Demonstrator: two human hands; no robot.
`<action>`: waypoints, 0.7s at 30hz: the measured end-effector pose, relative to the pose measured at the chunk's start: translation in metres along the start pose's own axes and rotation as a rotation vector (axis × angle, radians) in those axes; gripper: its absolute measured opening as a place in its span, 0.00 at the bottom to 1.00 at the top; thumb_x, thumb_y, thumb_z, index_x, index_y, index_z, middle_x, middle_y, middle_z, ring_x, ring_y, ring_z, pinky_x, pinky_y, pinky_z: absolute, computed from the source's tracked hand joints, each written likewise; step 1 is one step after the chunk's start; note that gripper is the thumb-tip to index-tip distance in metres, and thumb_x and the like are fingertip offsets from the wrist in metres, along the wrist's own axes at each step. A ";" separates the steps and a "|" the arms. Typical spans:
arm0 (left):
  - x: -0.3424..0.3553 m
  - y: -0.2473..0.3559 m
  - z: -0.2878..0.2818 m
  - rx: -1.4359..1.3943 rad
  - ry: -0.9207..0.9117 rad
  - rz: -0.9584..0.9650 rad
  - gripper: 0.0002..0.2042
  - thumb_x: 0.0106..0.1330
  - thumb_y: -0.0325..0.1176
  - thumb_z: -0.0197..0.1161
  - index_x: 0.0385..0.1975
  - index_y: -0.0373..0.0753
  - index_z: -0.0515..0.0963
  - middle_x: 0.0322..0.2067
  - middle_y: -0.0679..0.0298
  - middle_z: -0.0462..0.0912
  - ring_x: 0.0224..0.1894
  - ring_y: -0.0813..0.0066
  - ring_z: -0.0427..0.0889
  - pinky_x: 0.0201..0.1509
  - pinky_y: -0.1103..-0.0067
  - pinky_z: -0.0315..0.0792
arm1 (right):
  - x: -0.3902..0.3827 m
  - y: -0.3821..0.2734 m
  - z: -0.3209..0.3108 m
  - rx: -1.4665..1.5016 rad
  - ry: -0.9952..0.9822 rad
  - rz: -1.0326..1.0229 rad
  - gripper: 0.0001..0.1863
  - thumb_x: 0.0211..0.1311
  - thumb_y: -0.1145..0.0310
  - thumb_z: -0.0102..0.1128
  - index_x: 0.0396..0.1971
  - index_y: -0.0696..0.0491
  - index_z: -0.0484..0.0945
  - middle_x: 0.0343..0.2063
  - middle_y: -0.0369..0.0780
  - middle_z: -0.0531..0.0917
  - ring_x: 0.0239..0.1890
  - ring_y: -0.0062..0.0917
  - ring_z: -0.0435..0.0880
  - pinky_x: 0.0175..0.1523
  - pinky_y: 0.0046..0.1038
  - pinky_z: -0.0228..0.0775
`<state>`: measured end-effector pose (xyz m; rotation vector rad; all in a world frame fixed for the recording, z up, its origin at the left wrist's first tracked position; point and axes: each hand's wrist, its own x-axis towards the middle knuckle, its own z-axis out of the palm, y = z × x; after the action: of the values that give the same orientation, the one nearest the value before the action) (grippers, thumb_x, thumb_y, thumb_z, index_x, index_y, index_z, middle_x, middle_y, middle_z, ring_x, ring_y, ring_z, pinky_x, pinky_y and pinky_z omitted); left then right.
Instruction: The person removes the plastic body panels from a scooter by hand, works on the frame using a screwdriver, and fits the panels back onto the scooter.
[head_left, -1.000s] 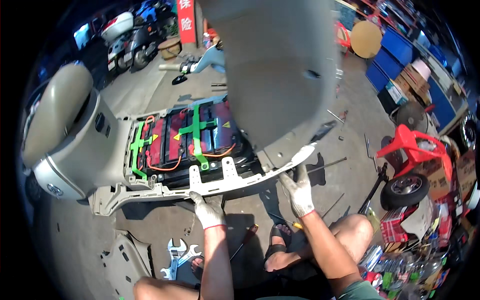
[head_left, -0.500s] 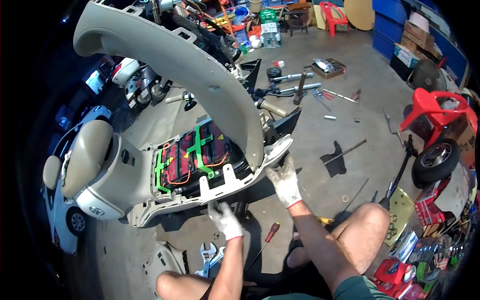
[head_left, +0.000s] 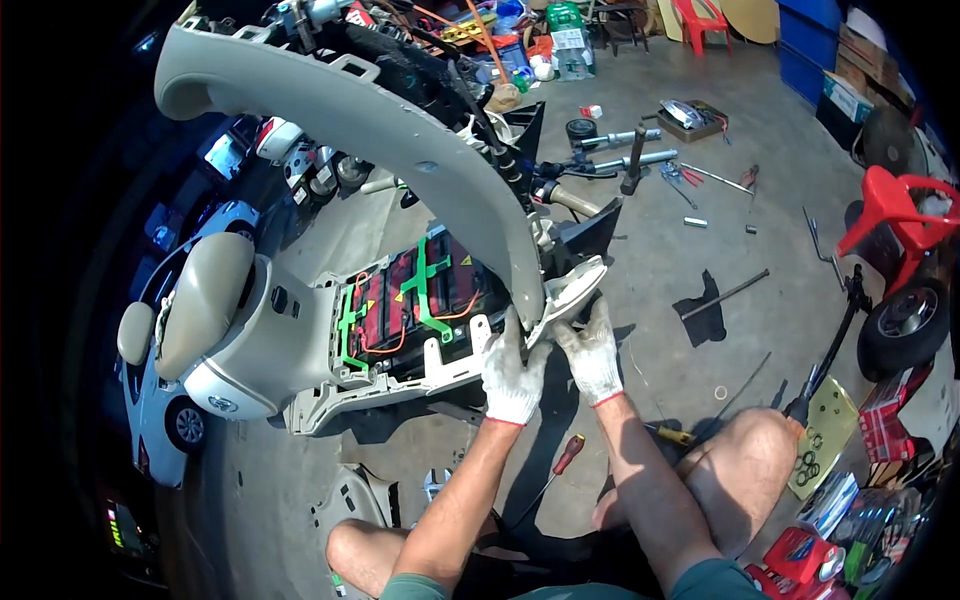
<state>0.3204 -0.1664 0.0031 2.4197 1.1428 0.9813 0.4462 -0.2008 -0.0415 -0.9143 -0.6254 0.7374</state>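
A beige scooter body stands before me, its curved leg shield rising over an open floor section with red-and-black batteries under green straps. At the lower front corner, my left hand, in a white glove, grips the bottom end of the leg shield between fingers and thumb. My right hand, gloved too, is closed around the lower edge of the pale trim piece beside it; some of its fingertips are hidden behind that piece. A red-handled screwdriver lies on the floor below my hands.
An adjustable wrench and a loose beige panel lie near my left knee. A hammer, pliers and a dark cloth with a rod are scattered to the right. Beyond them stand a red chair and a wheel.
My left hand has come up and right from beneath the side rail to the leg shield's bottom end. My right hand stays at the trim piece, its fingers shifted. The view has turned slightly.
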 end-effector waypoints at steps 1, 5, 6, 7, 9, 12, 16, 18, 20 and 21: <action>0.002 0.000 0.001 -0.051 -0.006 -0.006 0.34 0.61 0.34 0.64 0.65 0.25 0.62 0.43 0.40 0.82 0.46 0.49 0.82 0.50 0.66 0.74 | 0.000 -0.001 0.000 -0.001 -0.016 -0.013 0.45 0.57 0.74 0.68 0.69 0.67 0.50 0.64 0.53 0.66 0.64 0.33 0.69 0.67 0.31 0.62; 0.012 0.013 0.001 -0.237 -0.082 -0.193 0.35 0.62 0.34 0.65 0.68 0.28 0.60 0.54 0.44 0.79 0.55 0.59 0.80 0.58 0.71 0.72 | 0.004 0.010 -0.009 -0.194 0.028 0.003 0.50 0.57 0.67 0.70 0.70 0.69 0.47 0.66 0.56 0.63 0.67 0.38 0.66 0.69 0.31 0.60; 0.013 0.015 0.003 -0.339 -0.095 -0.216 0.35 0.62 0.33 0.65 0.68 0.28 0.60 0.55 0.45 0.79 0.55 0.61 0.80 0.59 0.72 0.72 | 0.005 0.015 -0.012 -0.221 0.045 -0.008 0.49 0.57 0.68 0.70 0.70 0.69 0.47 0.66 0.56 0.63 0.67 0.38 0.66 0.70 0.31 0.59; 0.013 0.014 0.001 -0.430 -0.101 -0.244 0.35 0.62 0.32 0.65 0.68 0.28 0.60 0.56 0.47 0.78 0.56 0.62 0.80 0.59 0.72 0.72 | 0.005 0.015 -0.008 -0.240 0.054 -0.016 0.49 0.57 0.68 0.70 0.70 0.69 0.47 0.66 0.56 0.63 0.67 0.38 0.65 0.70 0.31 0.59; 0.013 0.008 0.000 -0.427 -0.108 -0.263 0.36 0.60 0.31 0.67 0.68 0.28 0.61 0.58 0.48 0.76 0.56 0.64 0.78 0.61 0.73 0.71 | 0.004 0.013 -0.006 -0.184 0.035 -0.013 0.49 0.57 0.68 0.70 0.70 0.69 0.47 0.65 0.56 0.64 0.66 0.37 0.67 0.69 0.31 0.60; 0.013 0.004 0.001 -0.495 -0.083 -0.273 0.37 0.58 0.30 0.69 0.68 0.29 0.61 0.58 0.46 0.76 0.58 0.63 0.77 0.63 0.72 0.69 | 0.003 0.006 -0.002 -0.073 0.003 -0.004 0.49 0.57 0.68 0.70 0.70 0.68 0.48 0.64 0.55 0.66 0.63 0.35 0.70 0.66 0.30 0.64; 0.011 0.008 0.006 -0.347 0.021 -0.180 0.30 0.56 0.32 0.70 0.59 0.29 0.71 0.48 0.47 0.82 0.50 0.59 0.81 0.56 0.69 0.73 | 0.004 0.002 -0.007 -0.015 0.044 -0.034 0.42 0.57 0.73 0.67 0.68 0.65 0.53 0.60 0.52 0.70 0.57 0.31 0.74 0.62 0.29 0.68; 0.005 -0.017 0.006 -0.010 -0.003 0.017 0.20 0.54 0.34 0.71 0.45 0.31 0.79 0.34 0.51 0.82 0.40 0.55 0.81 0.45 0.66 0.73 | 0.003 -0.006 0.000 0.015 0.020 -0.047 0.39 0.57 0.76 0.65 0.66 0.64 0.56 0.58 0.51 0.71 0.57 0.30 0.74 0.62 0.29 0.68; 0.006 -0.024 0.013 -0.066 0.156 0.129 0.14 0.54 0.35 0.71 0.35 0.33 0.80 0.26 0.54 0.79 0.33 0.54 0.78 0.40 0.65 0.70 | 0.000 -0.019 0.012 0.125 0.009 -0.066 0.31 0.58 0.83 0.60 0.62 0.62 0.60 0.54 0.47 0.74 0.55 0.27 0.74 0.61 0.28 0.68; 0.004 -0.029 0.014 -0.075 0.155 0.115 0.13 0.54 0.35 0.71 0.34 0.33 0.80 0.27 0.54 0.79 0.33 0.54 0.79 0.40 0.65 0.70 | -0.001 -0.017 0.015 0.123 0.014 -0.069 0.32 0.59 0.83 0.58 0.63 0.61 0.59 0.54 0.46 0.74 0.56 0.26 0.74 0.61 0.28 0.68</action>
<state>0.3155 -0.1446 -0.0199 2.4069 1.0041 1.2437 0.4394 -0.2017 -0.0205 -0.7806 -0.5903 0.6988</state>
